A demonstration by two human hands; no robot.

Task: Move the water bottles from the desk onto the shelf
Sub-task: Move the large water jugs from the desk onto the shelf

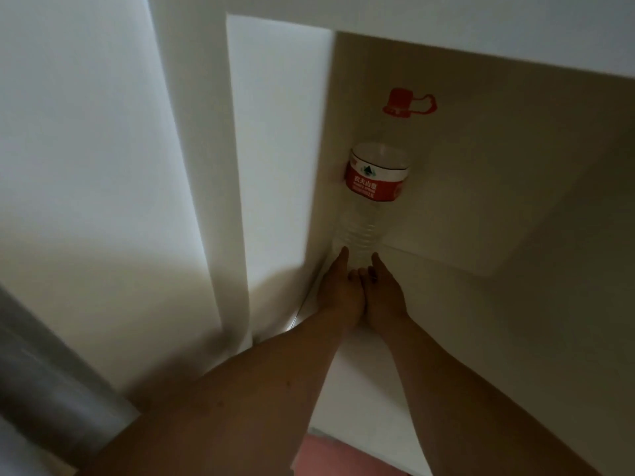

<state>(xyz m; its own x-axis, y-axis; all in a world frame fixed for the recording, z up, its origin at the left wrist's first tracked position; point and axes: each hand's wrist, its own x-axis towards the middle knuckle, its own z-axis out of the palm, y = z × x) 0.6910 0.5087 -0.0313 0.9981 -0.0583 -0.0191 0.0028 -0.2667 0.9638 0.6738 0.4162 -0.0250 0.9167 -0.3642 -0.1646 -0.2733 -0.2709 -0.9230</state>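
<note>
Dim overall, warm cast. Brightest area is the white wall panels (86,132) at upper left and centre, lit cool and even, no glare. Right half of the frame sits in beige-grey shade. Soft-edged shadows cross the panels at lower centre. Both forearms (240,407) underexposed, slightly grainy. The clear bottle (374,187) is low in contrast, its body nearly lost against the backing, label lettering soft. The grey strip (41,372) at lower left is smeared by blur. Straight edges bow toward the frame borders.
</note>
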